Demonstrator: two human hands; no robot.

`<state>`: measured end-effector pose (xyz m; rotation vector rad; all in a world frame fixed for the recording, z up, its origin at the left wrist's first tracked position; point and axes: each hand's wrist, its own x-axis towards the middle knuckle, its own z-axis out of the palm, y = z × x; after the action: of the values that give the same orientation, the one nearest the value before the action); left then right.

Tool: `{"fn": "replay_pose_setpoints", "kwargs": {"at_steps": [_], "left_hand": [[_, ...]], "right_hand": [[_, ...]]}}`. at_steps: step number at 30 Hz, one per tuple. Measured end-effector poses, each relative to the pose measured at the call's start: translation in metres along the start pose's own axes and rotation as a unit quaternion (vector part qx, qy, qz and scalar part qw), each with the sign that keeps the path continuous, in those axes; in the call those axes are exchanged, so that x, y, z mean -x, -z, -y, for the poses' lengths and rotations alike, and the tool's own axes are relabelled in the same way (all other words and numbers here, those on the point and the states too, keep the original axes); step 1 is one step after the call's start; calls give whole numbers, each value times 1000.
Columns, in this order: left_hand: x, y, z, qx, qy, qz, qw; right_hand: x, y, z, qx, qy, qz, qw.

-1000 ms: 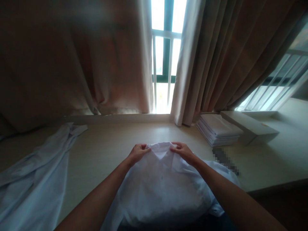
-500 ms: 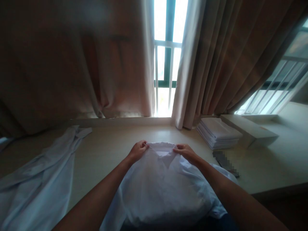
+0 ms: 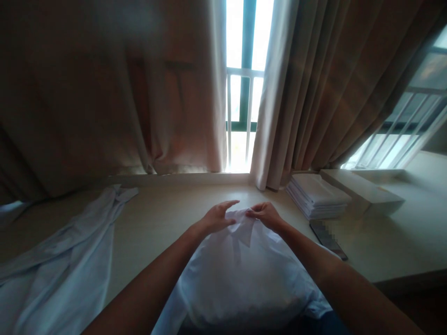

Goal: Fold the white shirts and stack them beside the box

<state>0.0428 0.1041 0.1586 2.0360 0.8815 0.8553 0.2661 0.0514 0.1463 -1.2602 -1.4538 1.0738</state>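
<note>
A white collared shirt (image 3: 240,274) spreads over the near edge of the table, its collar pointing away from me. My right hand (image 3: 267,216) pinches the right side of the collar between thumb and fingertips. At the collar's left side is my left hand (image 3: 216,218), thumb and fingers apart, with the thumb close to or touching the cloth. The lower part of the shirt drops out of view toward me.
Another white garment (image 3: 77,251) lies crumpled on the left of the table (image 3: 153,223). On the right are a folded white stack (image 3: 317,195), a pale box (image 3: 363,190) and a dark flat object (image 3: 328,239), partly pixelated. Curtains (image 3: 300,93) hang behind.
My left hand has let go of the collar's left corner and moved right, its fingers opening. The right hand still grips the collar, slightly further left. The view has shifted a little.
</note>
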Motion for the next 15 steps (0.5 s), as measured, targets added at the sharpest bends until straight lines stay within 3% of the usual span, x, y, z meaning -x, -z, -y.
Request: {"fn": "replay_pose_setpoints", "kwargs": {"at_steps": [4,7,11,15], "left_hand": [[-17,-18,-15,-30,3,71,997],[-24,-21,-12,-17,13,53,998],[-23,-10,-4,21,23,25,999],[-20,2,-4,42,38,12,998]], "right_hand": [[0,-2,7,-9,9,1,1000],[3,3,7,-22,20,17,999],[9,9,-1,-9,-10,78,997],[9,7,-4,11,-8,36,999]]}}
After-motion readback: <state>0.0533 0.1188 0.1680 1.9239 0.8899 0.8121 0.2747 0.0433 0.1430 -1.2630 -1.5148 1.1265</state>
